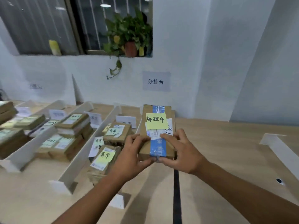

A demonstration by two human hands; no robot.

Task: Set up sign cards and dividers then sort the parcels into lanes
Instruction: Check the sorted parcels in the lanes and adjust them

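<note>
Cardboard parcel [157, 131], long axis pointing away from me, blue-taped, yellow-noted, right of the white divider [90, 143]; my left hand [131, 156] and right hand [179, 152] grip its near end.

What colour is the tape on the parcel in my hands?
Blue tape with pale print, on the brown parcel; head view shows it best.

Wall sign [156, 81]: 分拣台. Yellow note [156, 120] on taped parcel [144, 148]: 处理中 (handwritten). Nearer note [105, 156]: 异常.

Bright, soft shadows, left side blurred
</note>
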